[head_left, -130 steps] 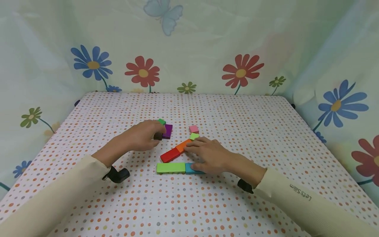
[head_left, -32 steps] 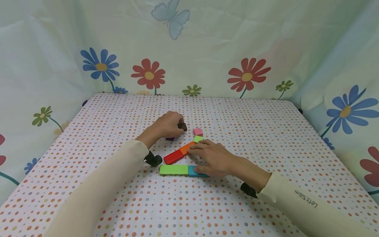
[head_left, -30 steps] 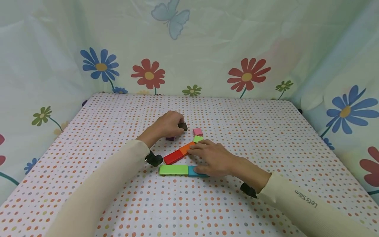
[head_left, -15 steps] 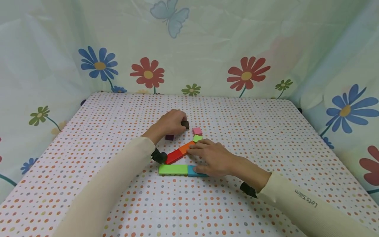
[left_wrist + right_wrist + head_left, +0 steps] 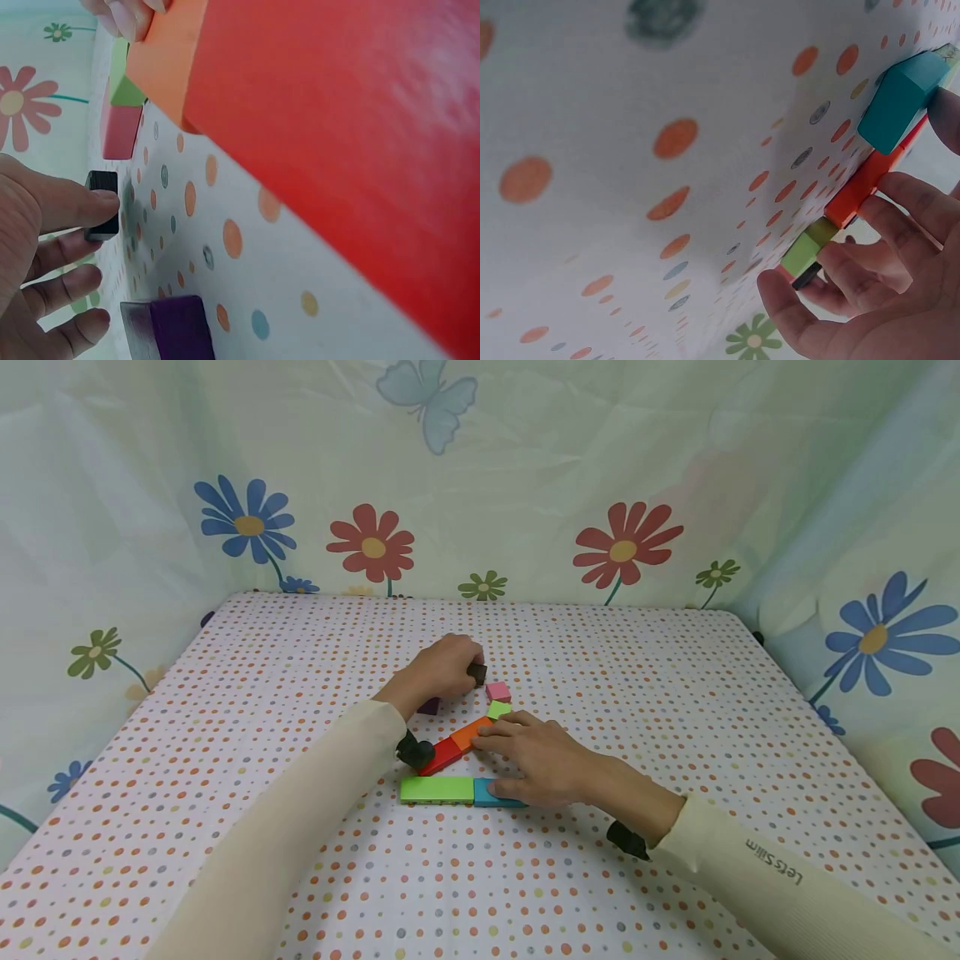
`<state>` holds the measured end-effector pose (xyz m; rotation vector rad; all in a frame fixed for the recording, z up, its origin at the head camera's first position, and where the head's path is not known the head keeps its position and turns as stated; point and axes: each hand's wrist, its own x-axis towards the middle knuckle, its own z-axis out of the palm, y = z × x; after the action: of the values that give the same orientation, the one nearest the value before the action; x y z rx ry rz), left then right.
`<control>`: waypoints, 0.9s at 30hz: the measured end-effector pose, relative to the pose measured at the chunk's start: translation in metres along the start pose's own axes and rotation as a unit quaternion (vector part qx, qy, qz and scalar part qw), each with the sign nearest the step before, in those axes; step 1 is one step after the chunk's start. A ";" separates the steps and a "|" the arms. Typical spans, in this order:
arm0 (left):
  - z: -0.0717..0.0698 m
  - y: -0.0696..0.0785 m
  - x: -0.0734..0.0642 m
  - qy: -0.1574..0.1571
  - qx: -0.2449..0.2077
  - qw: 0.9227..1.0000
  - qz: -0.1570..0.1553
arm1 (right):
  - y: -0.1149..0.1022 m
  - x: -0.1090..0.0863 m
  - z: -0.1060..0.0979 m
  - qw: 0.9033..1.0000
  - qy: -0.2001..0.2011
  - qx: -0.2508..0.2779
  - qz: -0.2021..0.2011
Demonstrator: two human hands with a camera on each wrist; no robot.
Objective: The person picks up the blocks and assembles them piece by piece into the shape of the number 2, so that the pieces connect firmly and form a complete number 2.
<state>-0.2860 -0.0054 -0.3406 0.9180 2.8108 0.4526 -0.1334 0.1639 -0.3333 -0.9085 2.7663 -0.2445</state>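
Note:
My left hand pinches a small dark brown or black block between thumb and forefinger, close above the table. Its other fingers are loosely bent. Just right of that block lies a pink block, touching or almost touching a small light green block. From there an orange block and a red block run in a slanting row. My right hand rests with spread fingers: fingertips at the orange and small green blocks, thumb on a blue block. A long light green block adjoins the blue one.
A purple block lies under the left wrist, partly hidden. The dotted cloth covers the table, and a flowered curtain hangs behind and at the sides. The left wrist camera overlaps the red block.
The left hand has carried the dark block rightward, from beside the purple block to near the pink one. A green block seen at first is now out of sight. The right hand stays in place.

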 end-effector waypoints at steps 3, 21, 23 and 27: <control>0.000 0.002 0.001 -0.006 0.003 1.000 0.004 | 0.000 0.000 0.000 1.000 0.000 0.002 0.001; 0.000 0.007 0.003 -0.018 0.014 1.000 0.010 | -0.001 0.000 0.001 1.000 0.005 0.000 -0.003; 0.001 0.007 0.004 -0.017 0.014 1.000 0.013 | -0.001 0.000 0.001 1.000 0.005 -0.001 -0.002; 0.002 0.006 0.004 -0.019 0.009 1.000 0.018 | -0.001 0.000 0.002 1.000 0.005 -0.001 -0.001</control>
<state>-0.2849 0.0024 -0.3408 0.9709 2.7741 0.4104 -0.1329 0.1627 -0.3346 -0.9138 2.7747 -0.2469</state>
